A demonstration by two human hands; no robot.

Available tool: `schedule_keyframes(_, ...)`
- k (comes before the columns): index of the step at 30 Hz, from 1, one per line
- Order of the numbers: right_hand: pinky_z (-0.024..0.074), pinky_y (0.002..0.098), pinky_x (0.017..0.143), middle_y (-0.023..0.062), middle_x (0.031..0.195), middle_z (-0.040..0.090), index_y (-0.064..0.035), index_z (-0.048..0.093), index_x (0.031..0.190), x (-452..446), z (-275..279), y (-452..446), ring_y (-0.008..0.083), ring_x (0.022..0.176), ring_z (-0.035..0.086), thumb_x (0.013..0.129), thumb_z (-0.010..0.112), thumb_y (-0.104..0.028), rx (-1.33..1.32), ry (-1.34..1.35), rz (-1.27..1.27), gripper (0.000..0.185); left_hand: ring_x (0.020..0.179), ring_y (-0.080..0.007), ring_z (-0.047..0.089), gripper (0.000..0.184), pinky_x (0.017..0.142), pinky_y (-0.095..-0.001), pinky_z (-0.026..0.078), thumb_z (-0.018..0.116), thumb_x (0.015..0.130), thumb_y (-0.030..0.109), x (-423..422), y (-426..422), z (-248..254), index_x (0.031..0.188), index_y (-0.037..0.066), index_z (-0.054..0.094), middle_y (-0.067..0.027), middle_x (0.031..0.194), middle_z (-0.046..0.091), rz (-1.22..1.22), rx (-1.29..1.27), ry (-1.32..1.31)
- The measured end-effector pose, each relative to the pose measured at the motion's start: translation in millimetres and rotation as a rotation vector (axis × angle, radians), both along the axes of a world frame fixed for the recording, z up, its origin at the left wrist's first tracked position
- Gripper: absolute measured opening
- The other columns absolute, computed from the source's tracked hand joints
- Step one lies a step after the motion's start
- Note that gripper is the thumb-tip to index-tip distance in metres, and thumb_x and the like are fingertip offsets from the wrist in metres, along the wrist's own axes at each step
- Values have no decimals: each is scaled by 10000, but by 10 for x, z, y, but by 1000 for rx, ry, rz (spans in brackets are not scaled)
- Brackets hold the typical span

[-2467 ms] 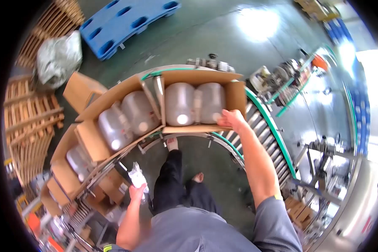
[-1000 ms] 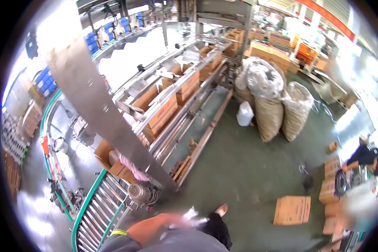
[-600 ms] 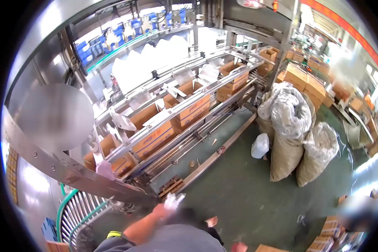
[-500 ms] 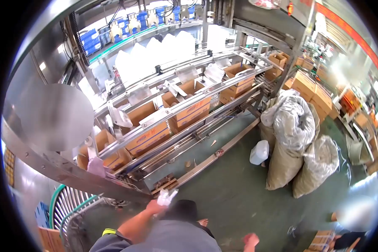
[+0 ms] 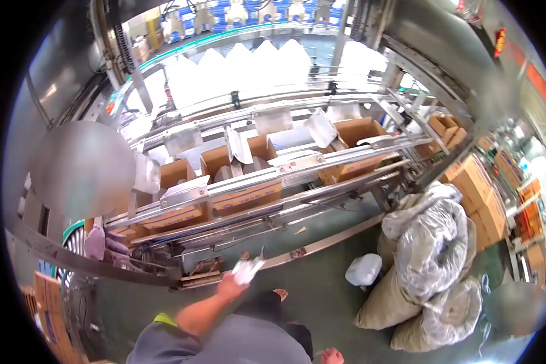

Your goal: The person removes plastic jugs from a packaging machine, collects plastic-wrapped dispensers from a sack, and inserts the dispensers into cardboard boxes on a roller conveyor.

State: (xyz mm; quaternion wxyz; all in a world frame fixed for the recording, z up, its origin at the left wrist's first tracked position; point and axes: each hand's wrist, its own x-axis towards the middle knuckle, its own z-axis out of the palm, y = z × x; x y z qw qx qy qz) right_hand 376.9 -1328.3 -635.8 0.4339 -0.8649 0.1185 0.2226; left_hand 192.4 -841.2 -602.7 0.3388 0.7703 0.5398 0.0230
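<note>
My left hand (image 5: 229, 287) reaches forward above the green floor, its fingers closed round a crumpled white piece (image 5: 247, 272) that looks like thin plastic or paper; its exact kind cannot be made out. Just beyond lies the lower rail (image 5: 321, 250) of a packing machine. My right hand (image 5: 332, 357) shows only in part at the bottom edge, low beside my body. Its fingers are cut off and blurred, and nothing is visible in it. On the machine, open cardboard cartons (image 5: 246, 200) stand in a row behind metal guide bars (image 5: 242, 179).
Big sacks with clear plastic liners (image 5: 434, 242) stand at right, beside a white jug (image 5: 364, 270) on the floor. Stacked cartons (image 5: 479, 200) are behind them. A steel frame beam (image 5: 91, 262) curves across the left, near a pink cloth (image 5: 97, 242) and roller conveyor (image 5: 74, 239).
My view has turned left, so the machine and sacks appear shifted. My left hand still holds the white piece. My right hand now sits lower and further left in view.
</note>
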Motion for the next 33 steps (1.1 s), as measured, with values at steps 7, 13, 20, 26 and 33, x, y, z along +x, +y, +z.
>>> schedule_keyframes(7, 514, 250, 583, 74, 870, 680, -1, 638, 1070, 2534, 520, 2181, 134, 709, 635, 987, 589, -165, 465, 23, 170, 190, 1329, -410, 479, 560, 1082, -440, 428, 829, 698, 158, 1360, 782, 1937, 1219, 53, 652, -238, 1464, 462, 35, 695, -401)
schedule_keyframes(13, 575, 296, 788, 108, 987, 711, 35, 634, 1139, 3278, 1733, 4594, 165, 841, 683, 1020, 532, -112, 653, -223, 593, 215, 1304, -415, 499, 576, 999, -437, 501, 808, 670, 41, 1047, 2486, 2161, 1207, 125, 618, -223, 1486, 429, 449, 1134, -239)
schedule_keyframes(20, 545, 292, 830, 104, 947, 715, 53, 649, 1083, 3325, 2652, 7165, 157, 849, 681, 1002, 555, -75, 808, -490, 990, 179, 1293, -392, 502, 509, 1015, -430, 469, 818, 743, 159, 751, 3245, 1683, 1205, 118, 607, -198, 1474, 445, 738, 944, -55)
schedule_keyframes(26, 496, 293, 922, 161, 1140, 701, 55, 636, 1202, 2902, 3014, 10267, 197, 1061, 664, 923, 690, -276, 898, -594, 1179, 436, 1322, -414, 463, 481, 1062, -447, 419, 787, 798, 168, 724, 3438, 1741, 1222, 64, 586, -218, 1486, 425, 866, 862, 106)
schedule_keyframes(33, 403, 402, 1084, 297, 1377, 531, 133, 471, 1363, 1888, 3505, 13565, 393, 1289, 524, 748, 733, -642, 626, -693, 1193, 1024, 1280, -457, 495, 452, 1007, -498, 431, 701, 821, 210, 778, 3590, 1905, 1233, 71, 579, -248, 1496, 403, 836, 813, 240)
